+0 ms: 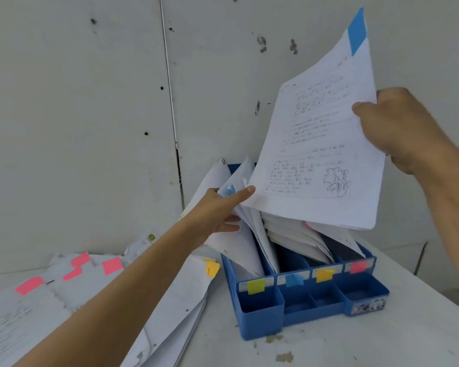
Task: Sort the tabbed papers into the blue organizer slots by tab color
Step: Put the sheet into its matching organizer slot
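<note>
1. The right hand (398,128) pinches the blue-tabbed sheet (321,154) by its right edge, thumb in front and fingers behind. The sheet hangs tilted above the organizer (316,316), with its blue tab (357,33) uppermost.
2. The left hand (217,213) grips the filed papers (239,247) at the organizer's left. Its fingers (231,227) curl round them and the thumb stretches toward the sheet's lower corner.
3. The likely target is the slot behind the blue label (294,280), second from the left.
4. Draw the filed papers leftward to widen that gap before lowering.
5. Lead with the bottom edge, kept taut so it does not buckle on papers leaning in from the neighbouring slots.
6. Release only once the edge feels seated.
7. The pile (175,300) on the bench (382,340), mostly pink-tabbed, lies to the left.
</note>
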